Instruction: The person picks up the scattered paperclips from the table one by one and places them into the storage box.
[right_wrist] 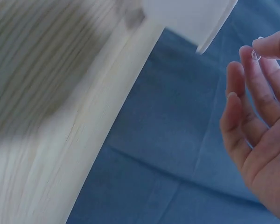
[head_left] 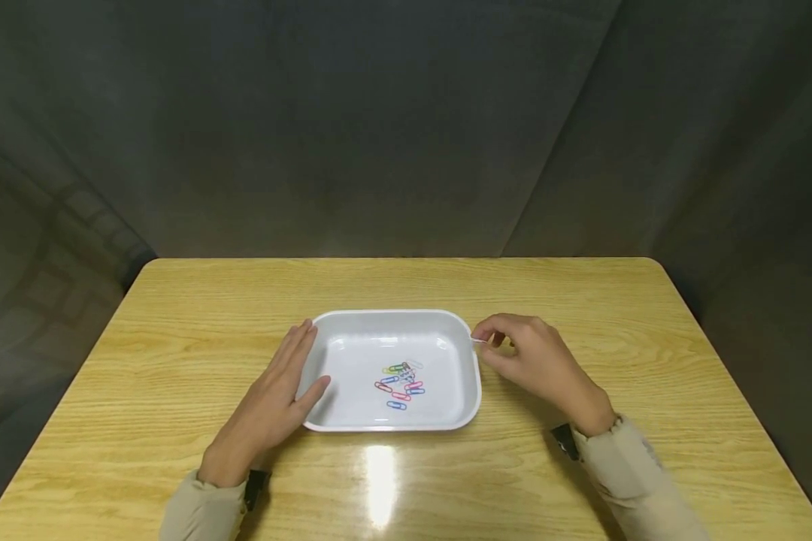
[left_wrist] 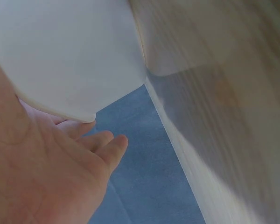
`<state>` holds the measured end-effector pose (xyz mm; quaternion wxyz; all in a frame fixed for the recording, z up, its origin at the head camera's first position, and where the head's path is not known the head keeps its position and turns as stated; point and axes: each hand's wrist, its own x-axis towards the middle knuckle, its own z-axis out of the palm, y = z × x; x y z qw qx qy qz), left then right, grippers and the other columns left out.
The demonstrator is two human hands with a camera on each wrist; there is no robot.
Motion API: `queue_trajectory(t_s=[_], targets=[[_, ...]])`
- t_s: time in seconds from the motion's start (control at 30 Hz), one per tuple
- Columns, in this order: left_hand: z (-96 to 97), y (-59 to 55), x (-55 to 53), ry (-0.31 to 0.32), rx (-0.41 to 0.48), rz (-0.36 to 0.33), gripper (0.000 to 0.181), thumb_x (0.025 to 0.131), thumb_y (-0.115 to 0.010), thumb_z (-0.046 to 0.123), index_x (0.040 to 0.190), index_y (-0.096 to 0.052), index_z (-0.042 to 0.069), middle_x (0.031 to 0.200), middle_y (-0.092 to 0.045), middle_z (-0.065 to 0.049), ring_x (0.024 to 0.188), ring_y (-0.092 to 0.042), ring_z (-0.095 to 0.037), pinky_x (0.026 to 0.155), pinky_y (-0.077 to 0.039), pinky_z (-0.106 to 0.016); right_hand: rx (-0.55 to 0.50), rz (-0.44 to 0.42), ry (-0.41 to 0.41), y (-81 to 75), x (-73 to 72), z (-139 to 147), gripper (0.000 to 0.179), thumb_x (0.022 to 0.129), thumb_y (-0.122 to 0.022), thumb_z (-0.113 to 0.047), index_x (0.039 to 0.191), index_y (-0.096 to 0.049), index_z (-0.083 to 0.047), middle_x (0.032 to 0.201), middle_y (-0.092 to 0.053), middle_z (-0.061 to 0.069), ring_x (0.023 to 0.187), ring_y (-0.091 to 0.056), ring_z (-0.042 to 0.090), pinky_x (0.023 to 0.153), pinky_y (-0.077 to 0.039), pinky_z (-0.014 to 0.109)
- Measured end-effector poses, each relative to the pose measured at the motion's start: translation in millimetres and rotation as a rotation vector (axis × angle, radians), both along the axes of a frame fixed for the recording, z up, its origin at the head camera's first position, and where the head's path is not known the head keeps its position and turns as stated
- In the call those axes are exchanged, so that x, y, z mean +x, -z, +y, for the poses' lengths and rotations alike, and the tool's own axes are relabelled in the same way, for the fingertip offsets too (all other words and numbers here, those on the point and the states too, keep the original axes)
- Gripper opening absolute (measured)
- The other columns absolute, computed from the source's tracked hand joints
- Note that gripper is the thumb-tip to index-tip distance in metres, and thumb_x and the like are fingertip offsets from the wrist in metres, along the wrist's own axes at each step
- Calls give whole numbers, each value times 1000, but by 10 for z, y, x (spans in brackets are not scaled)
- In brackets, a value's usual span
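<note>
A white tray (head_left: 392, 314) stands on the table with several coloured paper clips (head_left: 396, 406) loosely grouped on its floor. My left hand (head_left: 274, 391) rests along its left rim, fingers extended on the outer side and thumb over the inside. In the left wrist view, the fingertips (left_wrist: 119, 142) reach past the tray's corner. Just off the right rim, my right hand (head_left: 528, 357) pinches a white paper clip (right_wrist: 255, 55) between thumb and forefinger. The other fingers of that hand are loosely bent.
The wooden table (head_left: 210, 315) extends around the tray on all sides. A dark grey curtain (head_left: 392, 135) hangs behind the far edge and at both sides. Light glares off the tabletop in front of the tray.
</note>
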<state>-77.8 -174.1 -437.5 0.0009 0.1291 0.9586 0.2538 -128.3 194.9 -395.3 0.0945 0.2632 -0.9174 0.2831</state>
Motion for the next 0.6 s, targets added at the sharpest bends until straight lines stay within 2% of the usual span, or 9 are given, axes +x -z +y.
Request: queue_trajectory(t_s=[0.3,0.6], targets=[[-7,-10,3,2,-4,-6,79,101,-52,45,161,-11,14,168,-11,-8,155,-11,-34,122,-22,-57,-18,-28,-91,-22,23,-269,14,83,-72,-6,95,-74,-13,90,-74,-4,77,-63,8,63,-56,27],[2,-6,0,1,-4,-3,79,101,-52,45,161,-11,13,168,-12,-9,155,-12,-35,122,-22,-57,61,-80,-151,6,32,-589,14,85,-71,-11,98,-75,-13,91,-74,-5,80,-65,10,67,-53,20]])
